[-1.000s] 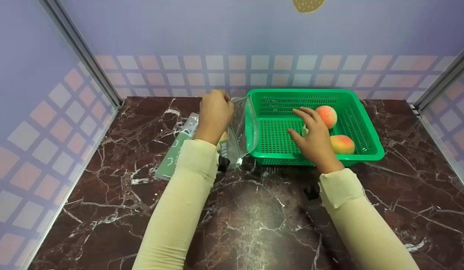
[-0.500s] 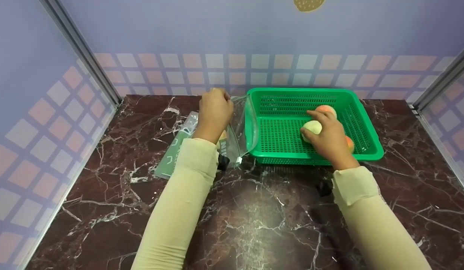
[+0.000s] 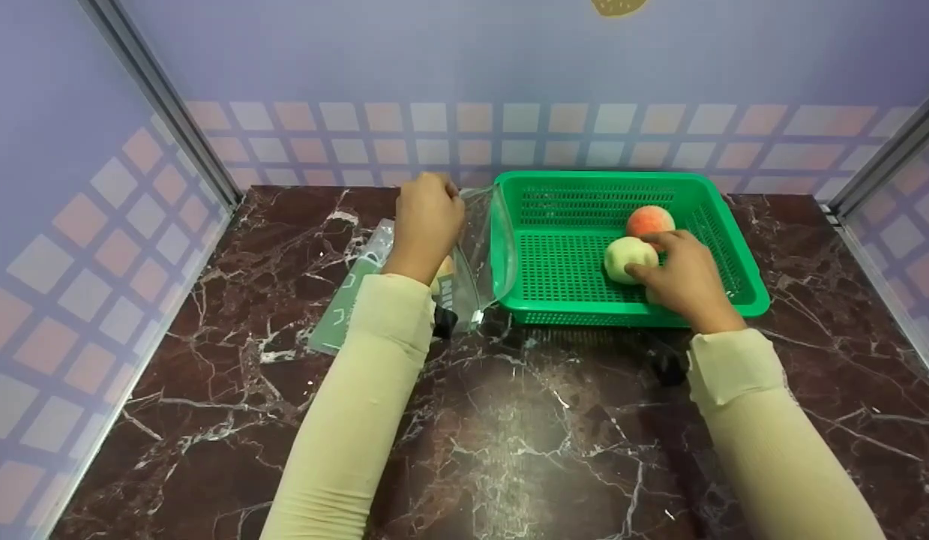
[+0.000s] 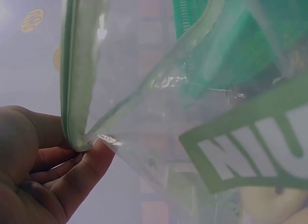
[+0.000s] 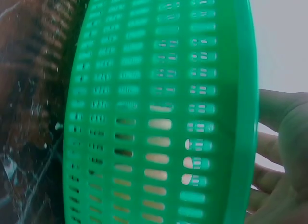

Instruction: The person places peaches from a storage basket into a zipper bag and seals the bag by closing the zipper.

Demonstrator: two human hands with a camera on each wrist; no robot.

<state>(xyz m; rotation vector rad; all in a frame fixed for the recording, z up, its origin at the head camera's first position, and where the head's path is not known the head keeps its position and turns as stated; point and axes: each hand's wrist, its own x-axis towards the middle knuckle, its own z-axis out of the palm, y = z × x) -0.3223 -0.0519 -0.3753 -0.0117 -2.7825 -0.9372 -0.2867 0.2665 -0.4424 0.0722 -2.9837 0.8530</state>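
My left hand [image 3: 428,221] pinches the top edge of a clear zip bag [image 4: 144,108], whose mouth spreads toward the basket. A green label with white letters and a pale yellow round item show at the bag in the left wrist view. My right hand [image 3: 685,277] reaches over the front rim of the green basket [image 3: 554,309]. Its thumb and a finger lie against the right side of a pale green round fruit [image 3: 621,259]; whether they grip is unclear. Behind sits a reddish peach [image 3: 648,223]. The mango is mostly hidden beneath the right hand.
The basket stands on a dark marbled tabletop [image 3: 509,435], near the tiled back wall [image 3: 434,124]. A green-printed part of plastic packaging [image 3: 348,304] lies flat left of my left hand. Side walls border the table.
My right hand has shifted rightward and slightly forward within the basket, from left of the fruit to over the mango. The left hand keeps its hold on the bag.
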